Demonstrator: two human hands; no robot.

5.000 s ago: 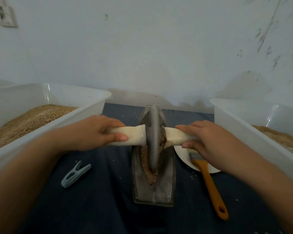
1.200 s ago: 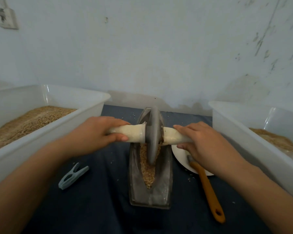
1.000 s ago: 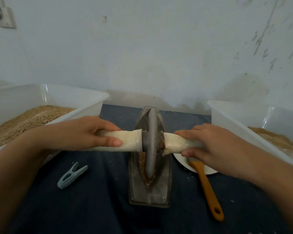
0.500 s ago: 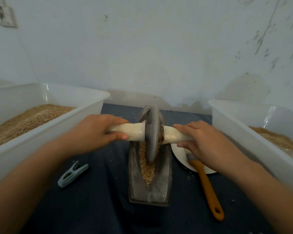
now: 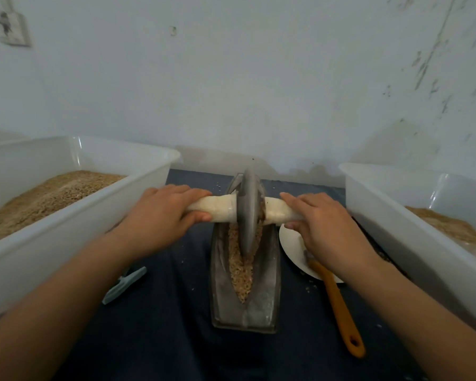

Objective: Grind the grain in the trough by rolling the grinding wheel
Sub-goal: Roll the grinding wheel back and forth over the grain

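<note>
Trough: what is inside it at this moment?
The trough holds tan crushed grain along its groove, with the grinding wheel standing upright in the far half. The grain directly under the wheel's rim is hidden, as is the groove floor beneath the grain.

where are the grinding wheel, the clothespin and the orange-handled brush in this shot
grinding wheel [image 5: 248, 213]: head view, on the grey disc's near face, above the grain.
clothespin [image 5: 124, 284]: head view, on the pale blue body, beside the left forearm.
orange-handled brush [image 5: 338, 306]: head view, midway along the orange handle.
</note>
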